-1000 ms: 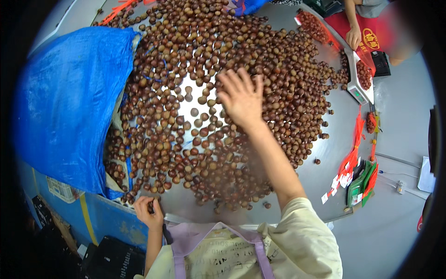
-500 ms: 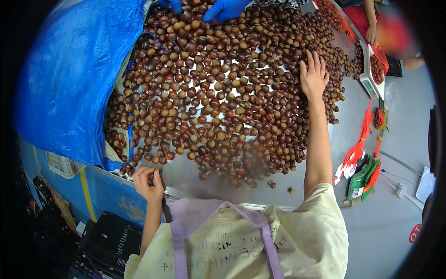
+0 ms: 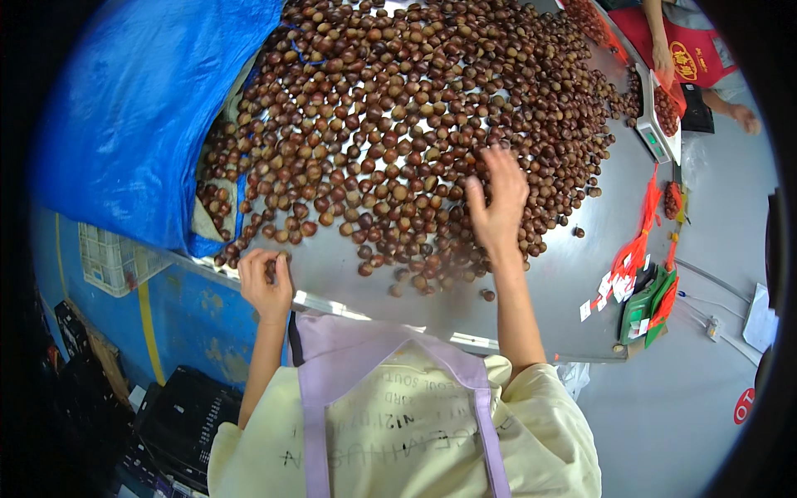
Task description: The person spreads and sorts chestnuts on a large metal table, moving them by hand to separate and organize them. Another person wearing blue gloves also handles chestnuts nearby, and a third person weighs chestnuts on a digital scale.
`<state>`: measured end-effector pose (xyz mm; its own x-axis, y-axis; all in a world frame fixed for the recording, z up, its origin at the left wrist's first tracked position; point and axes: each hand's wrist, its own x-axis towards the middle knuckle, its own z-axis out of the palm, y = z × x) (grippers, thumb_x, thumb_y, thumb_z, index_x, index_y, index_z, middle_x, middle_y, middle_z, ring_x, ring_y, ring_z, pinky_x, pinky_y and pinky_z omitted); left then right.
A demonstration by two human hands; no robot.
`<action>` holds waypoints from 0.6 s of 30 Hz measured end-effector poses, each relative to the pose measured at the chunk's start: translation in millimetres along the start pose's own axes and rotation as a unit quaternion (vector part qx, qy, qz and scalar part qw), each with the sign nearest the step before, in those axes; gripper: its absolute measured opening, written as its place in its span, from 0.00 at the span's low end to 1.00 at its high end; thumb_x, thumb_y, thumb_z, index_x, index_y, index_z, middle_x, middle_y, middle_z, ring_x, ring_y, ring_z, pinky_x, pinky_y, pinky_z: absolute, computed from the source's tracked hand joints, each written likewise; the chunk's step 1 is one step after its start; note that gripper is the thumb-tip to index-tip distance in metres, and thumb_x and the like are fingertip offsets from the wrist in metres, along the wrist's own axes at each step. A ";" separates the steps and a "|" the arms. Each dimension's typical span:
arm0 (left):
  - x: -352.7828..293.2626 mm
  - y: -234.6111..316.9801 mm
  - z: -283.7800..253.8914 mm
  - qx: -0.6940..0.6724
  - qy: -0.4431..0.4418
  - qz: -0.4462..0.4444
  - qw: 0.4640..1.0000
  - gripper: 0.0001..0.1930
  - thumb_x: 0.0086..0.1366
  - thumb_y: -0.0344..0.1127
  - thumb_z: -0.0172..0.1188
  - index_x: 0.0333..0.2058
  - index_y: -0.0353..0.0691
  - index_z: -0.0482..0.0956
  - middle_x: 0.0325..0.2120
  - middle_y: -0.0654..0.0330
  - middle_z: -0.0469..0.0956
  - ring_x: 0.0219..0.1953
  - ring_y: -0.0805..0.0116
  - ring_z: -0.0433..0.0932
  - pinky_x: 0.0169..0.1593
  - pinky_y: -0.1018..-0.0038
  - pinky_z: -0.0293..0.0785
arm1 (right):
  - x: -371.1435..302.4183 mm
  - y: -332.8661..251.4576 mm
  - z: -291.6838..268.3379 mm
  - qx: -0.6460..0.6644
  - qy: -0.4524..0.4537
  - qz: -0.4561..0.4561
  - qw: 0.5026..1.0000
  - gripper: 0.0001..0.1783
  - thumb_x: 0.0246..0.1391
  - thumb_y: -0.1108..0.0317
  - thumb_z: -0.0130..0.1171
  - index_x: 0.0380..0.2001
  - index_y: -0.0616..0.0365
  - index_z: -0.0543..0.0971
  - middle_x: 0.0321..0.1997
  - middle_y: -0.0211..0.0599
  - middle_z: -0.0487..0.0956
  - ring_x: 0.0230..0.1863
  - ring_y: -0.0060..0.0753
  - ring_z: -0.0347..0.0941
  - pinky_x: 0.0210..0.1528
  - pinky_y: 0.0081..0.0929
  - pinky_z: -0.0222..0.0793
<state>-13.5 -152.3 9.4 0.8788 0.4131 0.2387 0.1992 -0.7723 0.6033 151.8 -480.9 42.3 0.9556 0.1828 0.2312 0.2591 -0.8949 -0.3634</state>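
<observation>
A wide spread of brown chestnuts [image 3: 390, 153] covers much of the metal table [image 3: 357, 286], thick at the right and thinner in the middle. My right hand [image 3: 501, 199] is over the near right part of the spread, fingers stretched and thumb apart, slightly blurred, with nothing in its grasp. At the near left edge of the table, my left hand [image 3: 266, 284] is curled, with a dark chestnut [image 3: 271, 267] showing between thumb and fingers. Whether more chestnuts lie in that palm is hidden.
A blue tarp sack [image 3: 149, 124] spills chestnuts at the left. A scale [image 3: 654, 141] stands at the far right, near a co-worker's hand [image 3: 662, 62]. Red mesh bags [image 3: 635, 253] and green packets [image 3: 639, 314] lie along the right side. Below left are crates [image 3: 187, 423].
My right hand has moved left and toward me from the right side of the spread. The blue-gloved hands at the far edge are out of view. My left hand stays curled.
</observation>
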 end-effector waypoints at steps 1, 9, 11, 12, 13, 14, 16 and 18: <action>-0.3 1.8 0.1 -0.012 -0.001 -0.014 1.000 0.05 0.54 0.30 0.65 0.29 0.42 0.77 0.33 0.59 0.73 0.28 0.63 0.69 0.27 0.72 0.66 | -12.0 -17.0 2.7 0.015 -0.013 -0.022 1.000 0.26 0.57 0.55 0.51 0.56 0.52 0.69 0.62 0.40 0.66 0.67 0.42 0.54 0.68 0.48 0.40; -2.3 -3.4 2.0 -0.003 0.026 0.008 1.000 0.05 0.54 0.33 0.64 0.29 0.43 0.77 0.34 0.59 0.74 0.34 0.60 0.73 0.31 0.69 0.70 | -89.9 -133.2 41.8 0.083 -0.157 -0.244 0.953 0.19 0.53 0.57 0.55 0.48 0.47 0.77 0.60 0.30 0.69 0.68 0.33 0.54 0.70 0.55 0.33; -1.6 -2.6 1.6 0.001 0.032 0.016 0.999 0.05 0.54 0.33 0.64 0.29 0.43 0.77 0.34 0.60 0.74 0.34 0.60 0.73 0.32 0.68 0.70 | -96.6 -135.5 47.5 0.070 -0.196 -0.248 0.946 0.20 0.54 0.56 0.55 0.50 0.45 0.76 0.61 0.29 0.68 0.69 0.32 0.52 0.70 0.55 0.32; -2.1 -2.5 1.6 0.002 0.030 0.013 0.999 0.05 0.54 0.33 0.64 0.28 0.43 0.77 0.34 0.60 0.74 0.35 0.59 0.73 0.33 0.68 0.71 | -97.6 -133.8 48.4 0.067 -0.199 -0.248 0.946 0.20 0.54 0.56 0.55 0.50 0.44 0.76 0.61 0.29 0.68 0.69 0.31 0.51 0.70 0.54 0.32; -1.4 -3.3 1.7 0.002 0.034 0.019 0.999 0.05 0.54 0.33 0.64 0.28 0.43 0.77 0.34 0.60 0.74 0.35 0.59 0.73 0.33 0.68 0.71 | -97.9 -131.5 49.0 0.063 -0.201 -0.247 0.946 0.20 0.55 0.56 0.54 0.51 0.43 0.76 0.61 0.28 0.68 0.69 0.31 0.51 0.70 0.54 0.31; -1.4 -4.7 2.2 0.003 0.036 0.025 0.999 0.05 0.54 0.33 0.64 0.29 0.43 0.77 0.34 0.60 0.74 0.35 0.59 0.73 0.34 0.67 0.71 | -98.3 -128.1 50.1 0.032 -0.196 -0.247 0.949 0.20 0.56 0.54 0.53 0.52 0.39 0.75 0.62 0.27 0.68 0.70 0.31 0.49 0.71 0.51 0.30; -2.6 -5.6 2.0 0.004 0.039 0.025 0.999 0.05 0.53 0.34 0.63 0.29 0.43 0.77 0.34 0.60 0.74 0.35 0.59 0.73 0.35 0.67 0.71 | -94.6 -120.4 47.2 -0.003 -0.193 -0.238 0.952 0.21 0.57 0.52 0.51 0.54 0.37 0.74 0.61 0.22 0.68 0.71 0.31 0.48 0.71 0.51 0.28; -3.7 -6.6 1.5 0.002 0.040 0.023 0.999 0.05 0.53 0.34 0.64 0.28 0.43 0.77 0.34 0.60 0.74 0.36 0.59 0.73 0.35 0.67 0.71 | -91.8 -115.1 43.1 -0.012 -0.198 -0.222 0.955 0.22 0.57 0.51 0.50 0.54 0.37 0.73 0.61 0.18 0.68 0.71 0.31 0.47 0.71 0.54 0.27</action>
<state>-17.4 -149.4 3.5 0.8493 0.4151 0.3262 0.1623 -0.7933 0.5867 40.3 -377.1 24.0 0.7312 0.6821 -0.0037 0.6528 -0.7013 -0.2863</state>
